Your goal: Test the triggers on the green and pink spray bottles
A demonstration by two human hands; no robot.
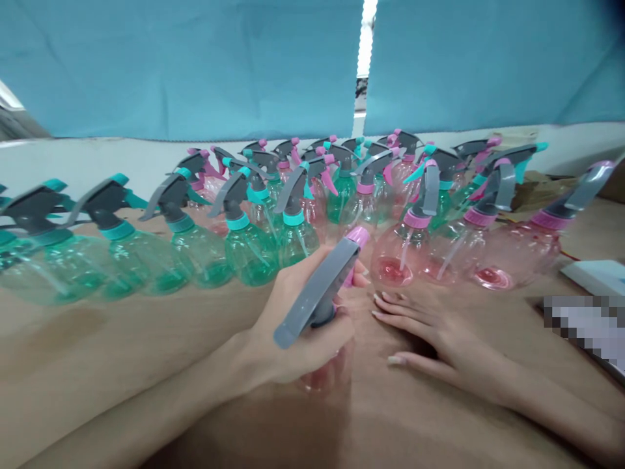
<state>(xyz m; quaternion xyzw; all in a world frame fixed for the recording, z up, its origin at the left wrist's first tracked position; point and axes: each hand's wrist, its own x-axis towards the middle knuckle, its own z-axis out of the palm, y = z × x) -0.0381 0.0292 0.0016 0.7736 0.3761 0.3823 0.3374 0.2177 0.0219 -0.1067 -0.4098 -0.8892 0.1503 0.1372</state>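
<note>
My left hand [293, 339] is wrapped round the neck of a pink spray bottle [322, 374] with a grey trigger head and a pink nozzle tip. Most of that bottle's body is hidden beneath the hand. To its right, my right hand [439, 332] rests low over the table, fingers stretched out and holding nothing. Just beyond those fingertips stands a clear pink spray bottle [395, 257] with a pink collar. A green spray bottle [251, 254] with a turquoise collar is just past my left hand.
Several green and pink spray bottles stand in rows across the wooden table [195, 352]. At the right edge lies a flat, partly blurred-out object [590, 326] near a white box [596, 277]. Behind the bottles hangs a blue curtain [195, 71].
</note>
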